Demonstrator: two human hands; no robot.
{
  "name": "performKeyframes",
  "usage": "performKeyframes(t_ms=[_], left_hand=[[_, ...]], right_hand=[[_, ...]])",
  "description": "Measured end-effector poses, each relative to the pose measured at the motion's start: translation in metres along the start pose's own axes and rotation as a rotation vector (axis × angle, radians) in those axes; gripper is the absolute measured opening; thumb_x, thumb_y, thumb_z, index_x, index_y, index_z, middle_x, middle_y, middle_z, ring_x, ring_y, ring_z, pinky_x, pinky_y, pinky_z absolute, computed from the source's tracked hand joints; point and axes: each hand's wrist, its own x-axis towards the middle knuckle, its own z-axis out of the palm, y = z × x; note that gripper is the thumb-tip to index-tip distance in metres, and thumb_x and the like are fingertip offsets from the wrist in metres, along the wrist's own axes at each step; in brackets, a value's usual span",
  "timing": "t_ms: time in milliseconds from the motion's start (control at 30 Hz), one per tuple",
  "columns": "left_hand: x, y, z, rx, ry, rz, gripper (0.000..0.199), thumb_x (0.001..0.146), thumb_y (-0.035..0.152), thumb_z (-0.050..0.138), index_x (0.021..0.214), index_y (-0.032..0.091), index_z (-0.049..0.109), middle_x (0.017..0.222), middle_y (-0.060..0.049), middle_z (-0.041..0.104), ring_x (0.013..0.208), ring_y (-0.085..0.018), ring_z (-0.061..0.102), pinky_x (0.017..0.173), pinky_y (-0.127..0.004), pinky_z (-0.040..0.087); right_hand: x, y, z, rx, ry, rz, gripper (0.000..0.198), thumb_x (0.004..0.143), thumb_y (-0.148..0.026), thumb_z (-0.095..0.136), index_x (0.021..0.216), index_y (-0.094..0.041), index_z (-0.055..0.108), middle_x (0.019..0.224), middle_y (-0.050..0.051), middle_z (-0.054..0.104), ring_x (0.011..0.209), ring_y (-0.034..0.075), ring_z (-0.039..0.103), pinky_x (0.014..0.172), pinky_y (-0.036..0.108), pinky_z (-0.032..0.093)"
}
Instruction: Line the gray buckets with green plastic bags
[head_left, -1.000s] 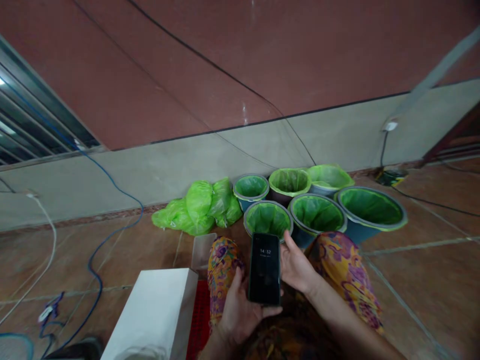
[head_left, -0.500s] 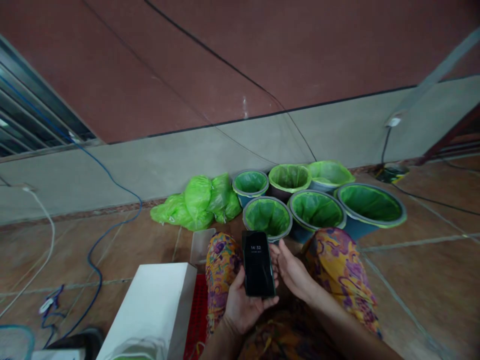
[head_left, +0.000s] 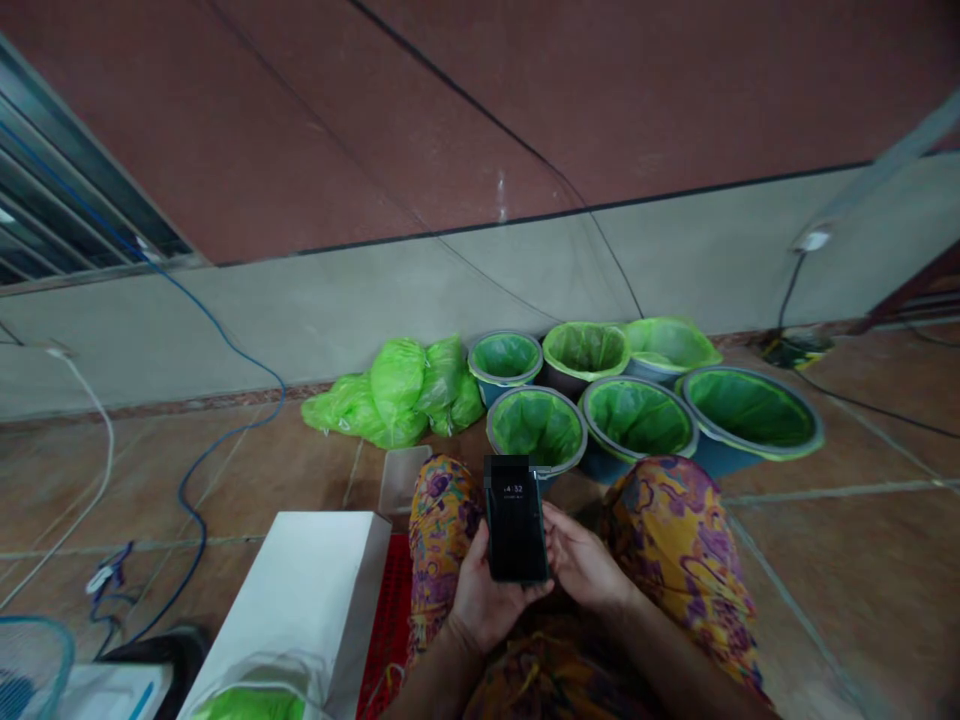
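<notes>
A dark smartphone [head_left: 517, 540] is upright in front of my lap, its screen dim with a clock reading on it. My left hand [head_left: 484, 595] holds it from the left and below, thumb along the left edge and fingertips showing past the lower right corner. At the phone's right edge my right hand [head_left: 589, 565] is closed in against it, its fingers partly hidden behind the phone. My knees, in patterned yellow and purple trousers [head_left: 679, 540], are on both sides of the hands.
Several bins [head_left: 536, 430] lined with green bags stand by the wall. Filled green bags [head_left: 397, 390] lie left of them. A white box [head_left: 300, 590] stands at my left, beside a red perforated surface [head_left: 390, 600]. A blue cable [head_left: 199, 470] runs across the tiled floor.
My right hand has moved in against the phone's right edge, its thumb lower and nearer. The phone stays in my left hand. The view has shifted slightly.
</notes>
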Motion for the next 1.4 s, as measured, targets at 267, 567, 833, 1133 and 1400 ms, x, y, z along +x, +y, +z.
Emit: performKeyframes(t_ms=[267, 567, 833, 1133, 1400], left_hand=[[0.0030, -0.0023, -0.0056, -0.012, 0.015, -0.007, 0.065, 0.090, 0.059, 0.035, 0.123, 0.007, 0.057, 0.115, -0.018, 0.064, 0.103, -0.027, 0.060, 0.088, -0.042, 0.044], [0.0034, -0.0021, -0.0033, -0.031, 0.027, 0.003, 0.061, 0.091, 0.056, 0.035, 0.120, 0.008, 0.060, 0.112, -0.016, 0.066, 0.100, -0.026, 0.061, 0.086, -0.041, 0.045], [0.0041, -0.0026, -0.0052, -0.031, 0.041, 0.011, 0.058, 0.091, 0.055, 0.037, 0.120, 0.010, 0.060, 0.111, -0.016, 0.067, 0.100, -0.027, 0.061, 0.087, -0.043, 0.043], [0.0061, -0.0050, -0.0103, -0.041, 0.007, 0.002, 0.061, 0.091, 0.055, 0.035, 0.122, 0.008, 0.058, 0.112, -0.018, 0.066, 0.100, -0.028, 0.061, 0.088, -0.044, 0.042], [0.0058, -0.0044, -0.0090, -0.053, -0.020, 0.002, 0.063, 0.091, 0.055, 0.035, 0.124, 0.006, 0.057, 0.114, -0.019, 0.065, 0.102, -0.028, 0.060, 0.088, -0.043, 0.042]], right_hand=[[0.0025, -0.0005, -0.0069, 0.072, -0.055, 0.053, 0.012, 0.078, -0.028, 0.067, 0.075, -0.018, 0.061, 0.057, -0.006, 0.056, 0.044, 0.004, 0.045, 0.040, 0.015, 0.033], [0.0058, -0.0019, -0.0078, 0.074, -0.034, 0.074, 0.015, 0.076, -0.028, 0.069, 0.071, -0.018, 0.058, 0.053, -0.007, 0.052, 0.042, 0.004, 0.045, 0.039, 0.015, 0.034], [0.0059, -0.0012, -0.0077, 0.052, -0.017, 0.054, 0.014, 0.075, -0.028, 0.068, 0.070, -0.018, 0.059, 0.057, -0.005, 0.059, 0.046, 0.006, 0.051, 0.041, 0.016, 0.037], [0.0052, 0.0013, -0.0102, 0.074, 0.000, 0.055, 0.017, 0.073, -0.030, 0.072, 0.071, -0.018, 0.060, 0.055, -0.006, 0.055, 0.044, 0.004, 0.046, 0.040, 0.015, 0.034], [0.0024, 0.0010, -0.0077, 0.104, -0.016, 0.067, 0.016, 0.073, -0.029, 0.072, 0.073, -0.018, 0.061, 0.056, -0.006, 0.056, 0.045, 0.004, 0.048, 0.042, 0.014, 0.035]])
